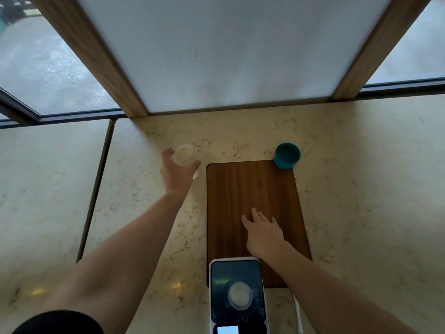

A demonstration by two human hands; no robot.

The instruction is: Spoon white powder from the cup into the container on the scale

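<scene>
Scale sits closest, container on its plate with white powder inside. Right hand lies flat and open on the board, just beyond the scale. Left hand reaches far-left of the board, fingers spread around the cup, grip unconfirmed. No spoon visible.
</scene>
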